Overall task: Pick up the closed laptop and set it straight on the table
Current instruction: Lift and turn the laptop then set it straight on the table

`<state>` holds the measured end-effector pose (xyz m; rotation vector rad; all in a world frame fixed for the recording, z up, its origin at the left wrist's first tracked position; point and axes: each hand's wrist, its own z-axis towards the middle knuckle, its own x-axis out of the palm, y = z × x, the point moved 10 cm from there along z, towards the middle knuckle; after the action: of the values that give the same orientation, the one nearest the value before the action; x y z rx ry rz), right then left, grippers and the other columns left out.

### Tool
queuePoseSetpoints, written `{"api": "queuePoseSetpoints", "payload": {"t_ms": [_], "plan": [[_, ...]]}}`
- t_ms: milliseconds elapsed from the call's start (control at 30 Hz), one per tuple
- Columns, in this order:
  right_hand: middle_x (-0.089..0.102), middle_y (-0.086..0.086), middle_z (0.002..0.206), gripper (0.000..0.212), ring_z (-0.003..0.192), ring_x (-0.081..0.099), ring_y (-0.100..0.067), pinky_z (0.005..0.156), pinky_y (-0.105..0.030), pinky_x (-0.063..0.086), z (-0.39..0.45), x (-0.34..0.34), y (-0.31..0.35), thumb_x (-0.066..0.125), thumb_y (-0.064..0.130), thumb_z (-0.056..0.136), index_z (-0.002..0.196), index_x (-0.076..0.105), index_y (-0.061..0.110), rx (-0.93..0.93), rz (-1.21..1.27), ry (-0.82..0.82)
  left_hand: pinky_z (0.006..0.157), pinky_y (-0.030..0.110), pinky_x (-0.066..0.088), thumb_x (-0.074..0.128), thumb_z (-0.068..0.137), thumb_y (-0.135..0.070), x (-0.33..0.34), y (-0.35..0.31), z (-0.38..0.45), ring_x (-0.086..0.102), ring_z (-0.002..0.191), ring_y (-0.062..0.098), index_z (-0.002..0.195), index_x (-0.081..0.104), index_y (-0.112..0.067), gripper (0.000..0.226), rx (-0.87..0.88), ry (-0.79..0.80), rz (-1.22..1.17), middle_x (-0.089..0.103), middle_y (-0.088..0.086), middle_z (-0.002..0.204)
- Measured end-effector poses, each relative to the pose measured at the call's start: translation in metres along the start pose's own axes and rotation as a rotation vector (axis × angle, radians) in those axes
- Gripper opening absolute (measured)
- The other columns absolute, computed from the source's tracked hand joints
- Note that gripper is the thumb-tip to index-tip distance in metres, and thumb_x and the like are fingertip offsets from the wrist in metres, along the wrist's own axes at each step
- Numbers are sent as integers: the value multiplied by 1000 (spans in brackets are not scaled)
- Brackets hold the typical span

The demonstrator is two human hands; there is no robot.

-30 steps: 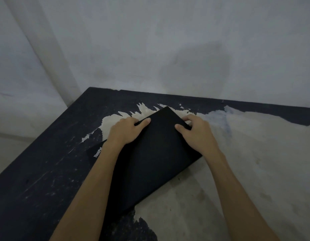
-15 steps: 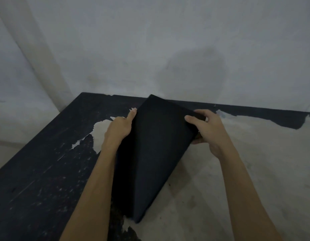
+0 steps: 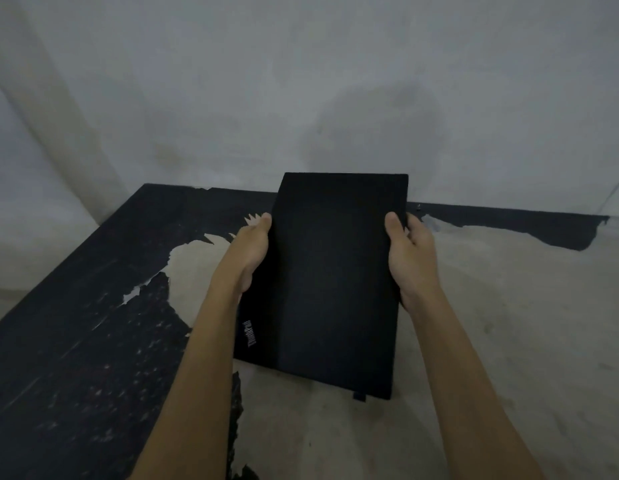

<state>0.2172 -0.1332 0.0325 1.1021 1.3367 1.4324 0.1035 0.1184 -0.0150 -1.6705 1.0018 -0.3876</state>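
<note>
The closed black laptop (image 3: 330, 285) is held up in front of me, its far end raised above the table and its near edge low over the tabletop. A small logo shows near its lower left corner. My left hand (image 3: 247, 252) grips its left edge, thumb on the lid. My right hand (image 3: 410, 258) grips the right edge, thumb on top and fingers behind. Whether the near edge touches the table (image 3: 491, 323) I cannot tell.
The table's black coating (image 3: 76, 323) is peeled away, leaving bare pale wood across the middle and right. A grey wall (image 3: 301, 81) stands right behind the table's far edge. The table's left edge drops off toward the floor.
The laptop lay skewed on the table a second ago. Both hands have lifted it, tilted its far end up and turned it until its long sides point away from me.
</note>
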Motion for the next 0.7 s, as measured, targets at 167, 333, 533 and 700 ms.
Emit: {"api": "queuePoseSetpoints", "payload": {"t_ms": [167,333,533,700], "plan": [[80,3,96,22,95,77,-17,83,-32,62,3,-16,8,51,30,106,100,72,28,20,-14,67,78,31,51,53,103,-49,18,-15,-8,66,101,14,102,64,-28,24,122,73,46,69,-8,106],[83,3,95,24,91,79,-17,68,-23,61,-3,-12,13,53,26,106,113,74,16,59,14,257,98,29,45,67,96,-44,-2,-49,-18,55,116,13,141,44,-21,56,411,-159,46,56,-2,132],[82,-2,103,28,93,78,-16,74,-25,60,-11,12,16,51,19,107,125,69,8,31,36,390,113,56,38,51,98,-56,-6,-87,-41,60,116,17,121,68,-27,40,800,-328,489,63,-2,126],[81,-7,108,32,96,78,-19,76,-27,61,-17,23,16,51,20,107,130,67,6,29,7,452,105,52,41,47,100,-62,-9,-94,-52,62,91,19,106,76,-24,48,747,-375,614,76,-5,102]]}}
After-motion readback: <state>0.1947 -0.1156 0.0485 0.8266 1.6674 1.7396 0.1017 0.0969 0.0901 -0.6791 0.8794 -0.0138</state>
